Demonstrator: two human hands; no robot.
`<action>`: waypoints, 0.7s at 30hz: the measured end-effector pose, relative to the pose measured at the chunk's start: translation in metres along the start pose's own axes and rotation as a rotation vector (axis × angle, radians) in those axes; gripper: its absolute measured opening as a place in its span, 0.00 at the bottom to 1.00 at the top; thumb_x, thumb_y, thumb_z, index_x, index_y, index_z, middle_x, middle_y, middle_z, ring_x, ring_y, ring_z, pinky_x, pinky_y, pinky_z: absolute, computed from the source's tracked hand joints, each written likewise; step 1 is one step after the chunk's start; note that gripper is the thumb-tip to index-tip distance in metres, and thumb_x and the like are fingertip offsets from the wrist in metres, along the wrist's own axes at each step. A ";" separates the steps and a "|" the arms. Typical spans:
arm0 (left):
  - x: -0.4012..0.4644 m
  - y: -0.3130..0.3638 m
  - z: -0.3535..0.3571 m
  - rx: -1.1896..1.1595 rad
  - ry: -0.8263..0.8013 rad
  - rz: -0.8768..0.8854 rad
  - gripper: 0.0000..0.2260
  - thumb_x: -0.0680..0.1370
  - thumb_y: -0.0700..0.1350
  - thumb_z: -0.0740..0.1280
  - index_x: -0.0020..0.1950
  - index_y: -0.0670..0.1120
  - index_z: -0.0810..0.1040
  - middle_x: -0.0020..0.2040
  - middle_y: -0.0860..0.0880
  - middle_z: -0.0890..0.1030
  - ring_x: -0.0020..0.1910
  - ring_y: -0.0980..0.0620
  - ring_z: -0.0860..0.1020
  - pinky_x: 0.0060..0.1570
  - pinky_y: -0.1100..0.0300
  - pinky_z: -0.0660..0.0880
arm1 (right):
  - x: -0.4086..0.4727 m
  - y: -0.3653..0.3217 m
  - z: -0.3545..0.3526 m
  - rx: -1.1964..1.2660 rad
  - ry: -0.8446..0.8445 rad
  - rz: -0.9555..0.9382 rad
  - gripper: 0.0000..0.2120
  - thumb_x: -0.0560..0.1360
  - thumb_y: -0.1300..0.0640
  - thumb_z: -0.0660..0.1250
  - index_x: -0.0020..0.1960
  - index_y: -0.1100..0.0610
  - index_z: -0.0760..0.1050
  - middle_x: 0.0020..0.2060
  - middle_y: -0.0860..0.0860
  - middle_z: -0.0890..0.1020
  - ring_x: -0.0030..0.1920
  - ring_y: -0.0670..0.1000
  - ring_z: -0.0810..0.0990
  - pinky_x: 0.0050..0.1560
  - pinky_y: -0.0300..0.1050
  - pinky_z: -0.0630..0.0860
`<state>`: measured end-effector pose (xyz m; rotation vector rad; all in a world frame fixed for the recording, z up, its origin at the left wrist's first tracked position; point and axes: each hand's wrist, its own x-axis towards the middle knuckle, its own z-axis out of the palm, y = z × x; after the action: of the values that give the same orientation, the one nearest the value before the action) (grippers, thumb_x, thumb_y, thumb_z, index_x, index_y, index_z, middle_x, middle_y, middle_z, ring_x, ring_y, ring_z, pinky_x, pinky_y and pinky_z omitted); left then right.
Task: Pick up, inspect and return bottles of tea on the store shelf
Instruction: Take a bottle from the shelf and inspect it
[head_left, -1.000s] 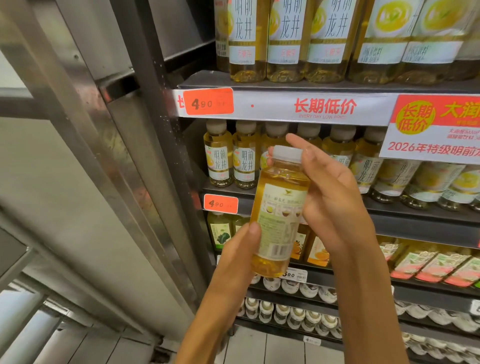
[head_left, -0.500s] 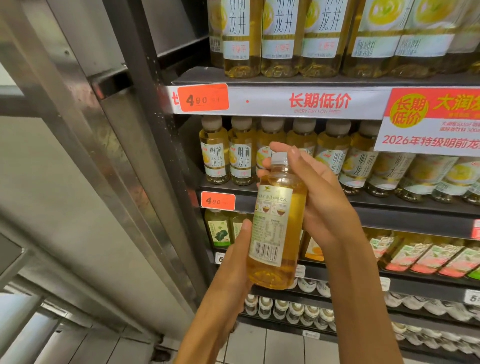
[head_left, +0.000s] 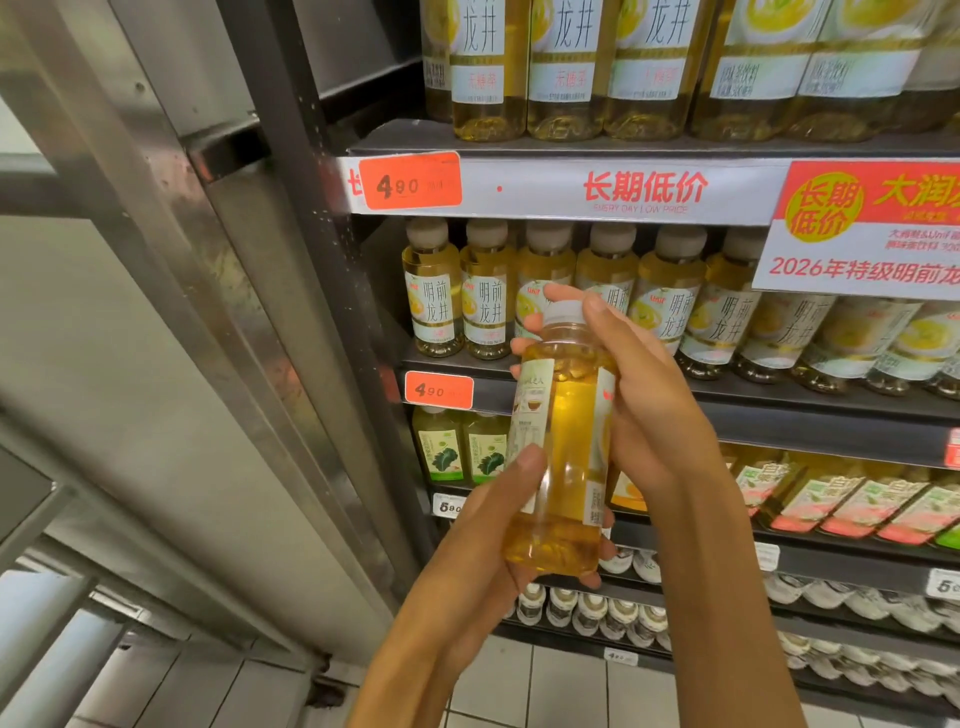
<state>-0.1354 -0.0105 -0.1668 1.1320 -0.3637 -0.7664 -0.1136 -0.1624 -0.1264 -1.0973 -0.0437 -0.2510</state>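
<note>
I hold a small clear bottle of yellow tea (head_left: 563, 447) with a white cap upright in front of the shelves. My left hand (head_left: 483, 540) grips its lower part, thumb on the label and fingers wrapped behind the base. My right hand (head_left: 644, 405) grips the upper body and neck from the right, with fingers curled over the cap. The label's seam faces me, so mostly liquid shows. Behind the bottle, a row of like tea bottles (head_left: 488, 306) stands on the middle shelf (head_left: 779, 405).
Bigger tea bottles (head_left: 566, 73) fill the top shelf. Orange price tags (head_left: 410, 182) mark the shelf edges, and a red and white sign (head_left: 867, 228) hangs at right. Green and pink drinks (head_left: 862, 504) sit lower down. A steel upright (head_left: 291, 260) borders the shelves on the left.
The bottle has been turned about its upright axis: the printed back label has swung to the left and clear liquid now faces me. Both hands have kept their hold.
</note>
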 end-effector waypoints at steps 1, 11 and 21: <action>0.000 0.000 0.001 0.096 0.046 -0.007 0.30 0.68 0.66 0.69 0.62 0.48 0.76 0.49 0.44 0.84 0.46 0.48 0.83 0.43 0.57 0.80 | -0.001 0.000 0.000 -0.019 0.002 -0.005 0.19 0.74 0.47 0.63 0.61 0.55 0.76 0.48 0.53 0.85 0.52 0.54 0.84 0.50 0.48 0.81; -0.002 -0.005 -0.010 0.086 0.039 0.000 0.28 0.68 0.64 0.72 0.64 0.53 0.76 0.59 0.50 0.82 0.58 0.50 0.80 0.58 0.51 0.75 | -0.007 -0.005 0.000 -0.090 0.015 -0.086 0.12 0.76 0.55 0.65 0.58 0.56 0.75 0.41 0.51 0.83 0.47 0.53 0.82 0.53 0.52 0.78; 0.000 -0.002 -0.008 0.232 0.079 0.103 0.27 0.66 0.65 0.72 0.63 0.60 0.76 0.59 0.54 0.81 0.58 0.52 0.80 0.61 0.50 0.74 | -0.009 -0.009 0.002 -0.075 0.023 -0.096 0.14 0.75 0.53 0.65 0.59 0.56 0.74 0.48 0.52 0.85 0.48 0.50 0.83 0.45 0.43 0.80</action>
<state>-0.1312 -0.0059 -0.1718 1.3467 -0.4496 -0.5973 -0.1243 -0.1624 -0.1191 -1.1685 -0.0670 -0.3539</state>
